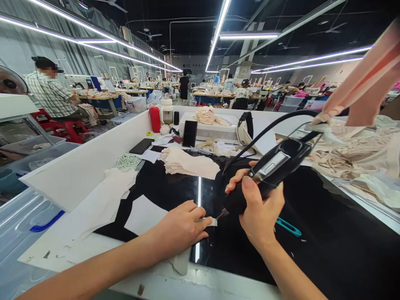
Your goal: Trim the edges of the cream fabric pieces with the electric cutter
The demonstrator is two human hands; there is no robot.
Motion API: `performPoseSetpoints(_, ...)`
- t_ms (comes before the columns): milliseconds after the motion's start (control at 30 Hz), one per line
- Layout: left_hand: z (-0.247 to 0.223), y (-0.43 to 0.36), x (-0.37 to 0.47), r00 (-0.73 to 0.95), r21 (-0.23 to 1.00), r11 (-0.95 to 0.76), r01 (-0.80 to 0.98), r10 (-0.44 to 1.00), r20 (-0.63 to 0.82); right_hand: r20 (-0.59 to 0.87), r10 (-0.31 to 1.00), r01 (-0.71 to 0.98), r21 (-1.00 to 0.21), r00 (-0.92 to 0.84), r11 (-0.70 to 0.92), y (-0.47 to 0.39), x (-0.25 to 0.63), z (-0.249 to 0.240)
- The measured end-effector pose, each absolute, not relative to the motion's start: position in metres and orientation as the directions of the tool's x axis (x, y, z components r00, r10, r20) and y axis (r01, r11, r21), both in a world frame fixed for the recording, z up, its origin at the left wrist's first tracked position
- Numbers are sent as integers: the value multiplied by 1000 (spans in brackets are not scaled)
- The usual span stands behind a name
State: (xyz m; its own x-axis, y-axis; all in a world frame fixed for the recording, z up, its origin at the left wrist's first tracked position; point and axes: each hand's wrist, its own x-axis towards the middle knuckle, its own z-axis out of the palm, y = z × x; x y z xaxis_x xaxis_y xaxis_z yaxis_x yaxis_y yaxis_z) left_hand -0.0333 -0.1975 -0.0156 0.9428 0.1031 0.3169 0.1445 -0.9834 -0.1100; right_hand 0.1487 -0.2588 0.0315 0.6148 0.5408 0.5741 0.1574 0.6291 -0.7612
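My right hand (pixel 261 208) is wrapped round a black handheld tool (pixel 271 166) with a cable. Its thin metal tip points down and left, close to a small pale fabric piece (pixel 213 222) on the glossy black board (pixel 328 233). The fingers of my left hand (pixel 184 223) press on that piece from the left, thumb and fingertips near the tool's tip. White paper (pixel 145 214) lies just beyond my left hand. Behind it sits a stack of pale fabric pieces (pixel 189 163).
A turquoise cutter (pixel 289 227) lies right of my right hand. Farther back are a phone (pixel 189 133), a white machine (pixel 212 128) and a red bottle (pixel 154 119). Pale fabric (pixel 359 154) is heaped at right; pink strips hang above. A person (pixel 51 91) sits at far left.
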Motion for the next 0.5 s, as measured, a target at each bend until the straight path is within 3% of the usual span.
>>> performPoseSetpoints(500,-20,-197,-34,941,-113,-983,144,101,323,577,530,169,-759,621,629,-256,151,27)
